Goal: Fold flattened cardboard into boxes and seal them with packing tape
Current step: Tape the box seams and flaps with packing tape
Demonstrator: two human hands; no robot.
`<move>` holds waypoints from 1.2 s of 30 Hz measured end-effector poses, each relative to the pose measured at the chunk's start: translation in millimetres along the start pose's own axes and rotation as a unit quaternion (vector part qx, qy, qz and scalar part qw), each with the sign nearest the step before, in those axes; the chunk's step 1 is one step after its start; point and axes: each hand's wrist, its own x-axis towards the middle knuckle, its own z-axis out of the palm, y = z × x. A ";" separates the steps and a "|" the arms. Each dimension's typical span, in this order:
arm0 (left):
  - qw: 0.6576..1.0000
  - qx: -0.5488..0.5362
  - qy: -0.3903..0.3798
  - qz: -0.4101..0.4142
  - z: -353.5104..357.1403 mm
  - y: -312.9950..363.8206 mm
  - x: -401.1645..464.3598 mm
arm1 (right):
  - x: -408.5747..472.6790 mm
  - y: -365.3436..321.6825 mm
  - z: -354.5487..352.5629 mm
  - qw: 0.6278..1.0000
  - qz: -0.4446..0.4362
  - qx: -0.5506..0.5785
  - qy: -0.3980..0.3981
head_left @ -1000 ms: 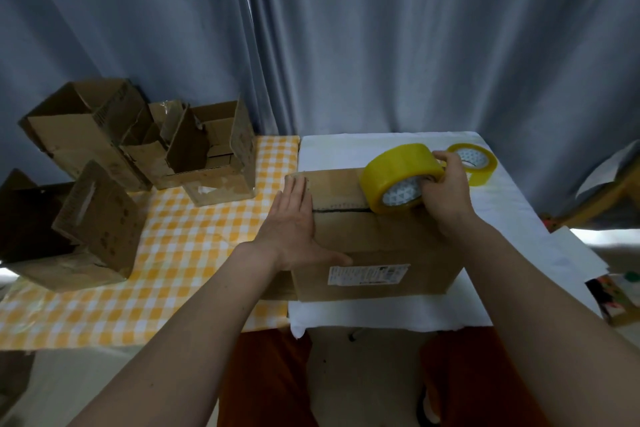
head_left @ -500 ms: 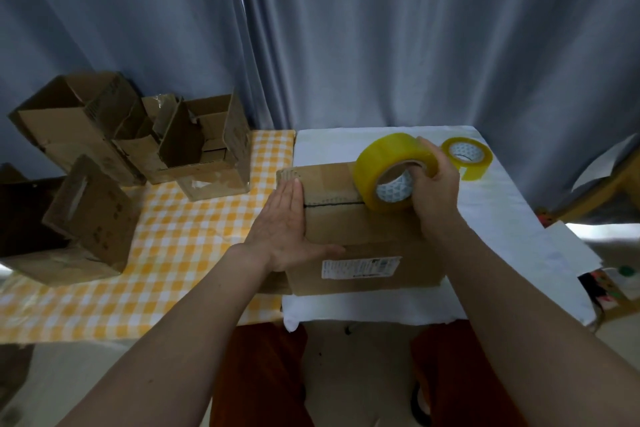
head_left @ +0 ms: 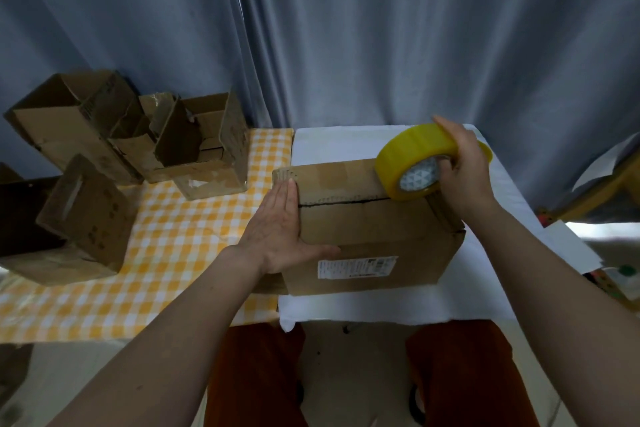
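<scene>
Right hand (head_left: 464, 173) fingers curled over the yellow tape roll (head_left: 412, 163), thumb side at the core, gripping it; roll stands on edge at the right end of the box's top seam (head_left: 339, 202). Left hand (head_left: 280, 229) flat, fingers straight and together, palm against the box's left side, thumb lying across the near top flap. Cardboard box (head_left: 374, 239) sits on the white cloth (head_left: 485, 288) on the right part of the table, top flaps folded shut, dark gap along the seam between them, contents hidden. White label (head_left: 356, 266) on the front face. A patch of clear tape shows on the far flap; can't tell how far it runs. Second yellow roll (head_left: 486, 151) peeks out behind the right hand, mostly hidden. Left part of the table has a yellow checked cloth (head_left: 166, 253). On it a cluster of open boxes (head_left: 194, 152) at the back by the curtain, flaps up, the insides that show are bare cardboard; one more open box (head_left: 83, 218) lies tipped on its side at the near left, inside dark, can't tell contents. Grey curtain (head_left: 346, 28) behind everything. Person's orange-brown trousers (head_left: 256, 374) below the table edge.
</scene>
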 end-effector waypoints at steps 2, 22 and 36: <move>1.000 0.004 -0.001 0.000 0.5 -0.6 0.4 | -0.6 -2.3 -1.2 1.000 0.002 0.002 -0.002; 1.000 0.011 -0.010 -0.004 -2.7 3.2 -1.5 | 6.4 7.9 0.3 0.996 0.074 0.040 -0.003; 1.000 0.016 -0.013 -0.010 -1.4 2.8 -2.7 | -1.7 18.1 -17.4 0.986 0.087 -0.033 0.136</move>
